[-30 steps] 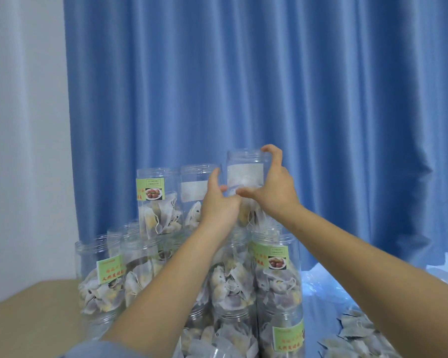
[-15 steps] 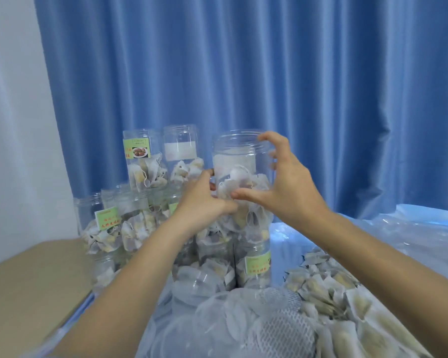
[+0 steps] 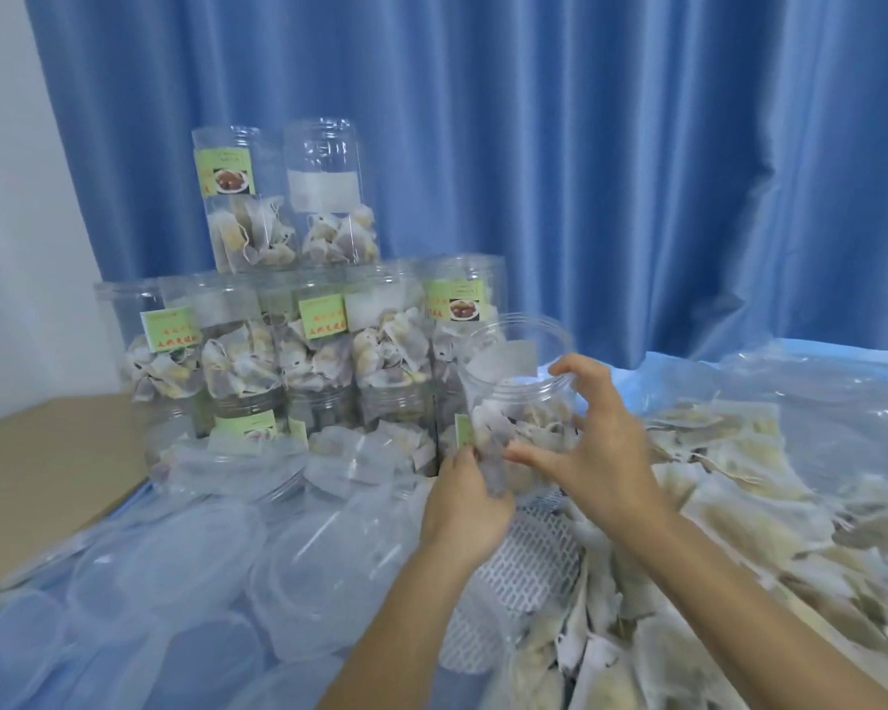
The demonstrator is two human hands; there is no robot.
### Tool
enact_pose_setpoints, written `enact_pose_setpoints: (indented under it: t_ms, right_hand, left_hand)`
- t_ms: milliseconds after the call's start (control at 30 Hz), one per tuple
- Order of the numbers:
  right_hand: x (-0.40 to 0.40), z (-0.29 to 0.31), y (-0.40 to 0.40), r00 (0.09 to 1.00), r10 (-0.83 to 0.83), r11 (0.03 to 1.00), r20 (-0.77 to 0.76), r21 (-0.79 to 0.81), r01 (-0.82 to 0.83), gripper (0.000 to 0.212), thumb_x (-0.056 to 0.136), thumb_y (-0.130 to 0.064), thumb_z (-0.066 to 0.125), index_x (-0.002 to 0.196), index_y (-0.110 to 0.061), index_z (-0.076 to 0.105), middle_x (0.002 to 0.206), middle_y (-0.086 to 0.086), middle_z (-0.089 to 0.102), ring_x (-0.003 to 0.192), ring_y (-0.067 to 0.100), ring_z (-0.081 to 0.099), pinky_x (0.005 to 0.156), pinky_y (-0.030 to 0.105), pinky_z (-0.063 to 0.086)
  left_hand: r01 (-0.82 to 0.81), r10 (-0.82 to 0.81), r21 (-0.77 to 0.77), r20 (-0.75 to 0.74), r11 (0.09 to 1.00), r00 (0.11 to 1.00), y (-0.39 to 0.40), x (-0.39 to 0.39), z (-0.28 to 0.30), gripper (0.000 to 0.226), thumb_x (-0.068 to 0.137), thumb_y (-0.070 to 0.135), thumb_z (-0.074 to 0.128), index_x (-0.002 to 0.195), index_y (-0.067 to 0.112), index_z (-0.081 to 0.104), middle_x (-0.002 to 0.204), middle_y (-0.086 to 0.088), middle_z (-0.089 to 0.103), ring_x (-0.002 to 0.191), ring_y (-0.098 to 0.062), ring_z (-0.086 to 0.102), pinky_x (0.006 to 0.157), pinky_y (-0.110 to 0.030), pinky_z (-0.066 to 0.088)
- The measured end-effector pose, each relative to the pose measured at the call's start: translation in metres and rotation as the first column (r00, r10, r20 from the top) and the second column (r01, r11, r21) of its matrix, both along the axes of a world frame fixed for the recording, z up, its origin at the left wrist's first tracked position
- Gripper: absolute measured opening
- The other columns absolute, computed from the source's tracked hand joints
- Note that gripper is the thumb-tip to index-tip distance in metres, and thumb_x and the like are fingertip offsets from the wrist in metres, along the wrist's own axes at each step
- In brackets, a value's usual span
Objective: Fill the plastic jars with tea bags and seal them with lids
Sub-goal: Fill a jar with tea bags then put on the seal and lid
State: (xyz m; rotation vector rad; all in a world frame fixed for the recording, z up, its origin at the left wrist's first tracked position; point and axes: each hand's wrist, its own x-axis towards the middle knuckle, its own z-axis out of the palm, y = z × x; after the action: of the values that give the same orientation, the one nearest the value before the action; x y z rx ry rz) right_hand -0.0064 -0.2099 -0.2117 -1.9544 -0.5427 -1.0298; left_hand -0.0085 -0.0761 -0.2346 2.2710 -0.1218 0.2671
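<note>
— Head view, reading from the left: what are we looking at first?

— Loose clear lids (image 3: 175,566) lie on the blue sheet at the near left, and behind them stands the stack of filled jars (image 3: 298,351), tiered against the curtain (image 3: 585,146).

— And our hands?

— Our left hand (image 3: 465,504) grips the lower side of the open jar (image 3: 516,402), fingers curled against its wall, though how the fingertips lie behind the plastic we cannot tell. Our right hand (image 3: 598,445) wraps the jar's other side, thumb and fingers spread and bent around it. The jar tilts toward us, tea bags inside, no lid on it. Right of it, the heap of loose tea bags (image 3: 739,504) covers the sheet.

— So which step is this?

— We judge it filled but unsealed; next we would need a lid from the left, set square on the mouth and turned.

— What changed from a second ago?

— Then we held this jar high at the stack's top tier; now we have brought it down low, in front of the stack.
</note>
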Motion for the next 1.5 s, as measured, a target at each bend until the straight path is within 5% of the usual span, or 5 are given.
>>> enact_pose_setpoints:
  t_ms: [200, 633, 833, 1067, 1500]
  right_hand:
    - [0.015, -0.021, 0.013, 0.973, 0.127, 0.958, -0.190, 0.279, -0.071, 0.087, 0.050, -0.039, 0.090, 0.109, -0.065, 0.031, 0.117, -0.030, 0.046, 0.115, 0.000, 0.049, 0.093, 0.040, 0.049]
    - [0.018, -0.028, 0.016, 0.887, 0.230, 0.964, -0.400, 0.220, -0.151, 0.033, 0.085, -0.030, 0.065, 0.111, -0.044, 0.051, 0.107, -0.018, 0.065, 0.097, 0.000, 0.061, 0.088, 0.025, 0.052]
    - [0.023, -0.038, -0.008, 0.655, -0.655, 0.629, -0.377, -0.752, 0.196, 0.040, 0.090, -0.011, 0.048, 0.129, -0.014, 0.053, 0.133, 0.010, 0.048, 0.128, 0.029, 0.036, 0.101, 0.035, 0.039]
    - [0.017, -0.042, -0.001, 0.492, -0.836, 0.400, -0.244, -0.884, 0.241, 0.038, 0.093, -0.012, 0.043, 0.131, -0.005, 0.045, 0.133, 0.016, 0.043, 0.129, 0.036, 0.031, 0.090, 0.035, 0.044]
    - [0.013, -0.018, -0.015, 0.957, -0.236, 0.967, -0.167, -0.136, 0.215, 0.019, 0.083, -0.006, 0.068, 0.097, -0.017, 0.073, 0.088, -0.002, 0.073, 0.075, 0.006, 0.061, 0.076, 0.004, 0.040]
  left_hand:
    - [-0.077, 0.086, -0.121, 0.065, 0.990, 0.994, 0.019, 0.005, -0.012, 0.062, 0.076, 0.031, 0.070, 0.131, 0.020, 0.042, 0.130, -0.001, 0.049, 0.114, -0.015, 0.052, 0.093, -0.029, 0.044]
    - [-0.064, 0.097, -0.343, 0.081, 0.937, 0.992, 0.035, 0.007, -0.025, 0.106, 0.059, 0.036, 0.086, 0.143, 0.021, 0.023, 0.133, -0.002, 0.050, 0.120, -0.019, 0.051, 0.097, -0.040, 0.045]
    - [-0.079, 0.098, -0.344, 0.040, 0.936, 0.994, 0.033, 0.012, -0.028, 0.095, 0.057, 0.045, 0.084, 0.133, 0.016, 0.036, 0.127, -0.001, 0.052, 0.107, -0.015, 0.051, 0.084, -0.028, 0.040]
    - [-0.105, 0.139, -0.338, 0.075, 0.935, 0.987, 0.030, 0.012, -0.034, 0.096, 0.056, 0.052, 0.082, 0.133, 0.016, 0.037, 0.128, 0.002, 0.052, 0.110, -0.014, 0.052, 0.086, -0.030, 0.044]
    - [-0.098, 0.129, -0.322, 0.076, 0.942, 0.989, 0.030, 0.011, -0.036, 0.093, 0.057, 0.054, 0.081, 0.131, 0.017, 0.037, 0.129, 0.002, 0.051, 0.110, -0.014, 0.051, 0.085, -0.031, 0.043]
